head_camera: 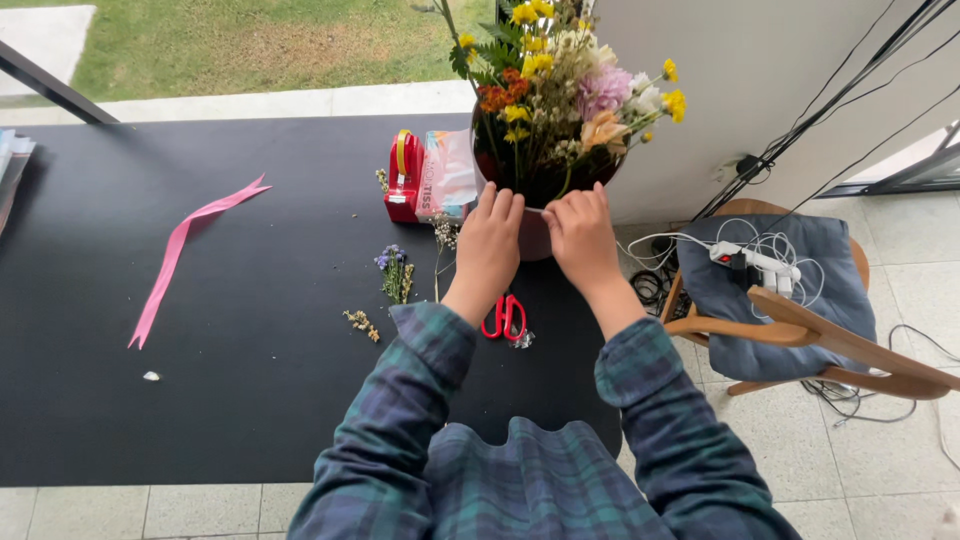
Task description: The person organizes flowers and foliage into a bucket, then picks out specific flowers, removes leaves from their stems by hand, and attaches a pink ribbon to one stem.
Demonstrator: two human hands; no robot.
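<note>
Two bare hands, the left hand (490,240) and right hand (580,235), press curled fingers against the front of a dark round vase (535,225) of mixed yellow, orange and pink flowers (565,80) at upper centre of the frame. Top-heavy, with fragile blooms, it looks best gripped low on its body. Red-handled scissors (505,318) lie below; a pink ribbon (185,250) left on the black table (250,400).

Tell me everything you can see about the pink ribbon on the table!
The pink ribbon is a long, thin strip that looks like smooth satin. It lies flat on the black table, far to the left of the flowers, running slantwise from lower left to upper right. Its upper end is cut into a forked tail, and there is a soft bend near that end. Nothing touches it; the left hand and the right hand are away at the flower pot.
</note>
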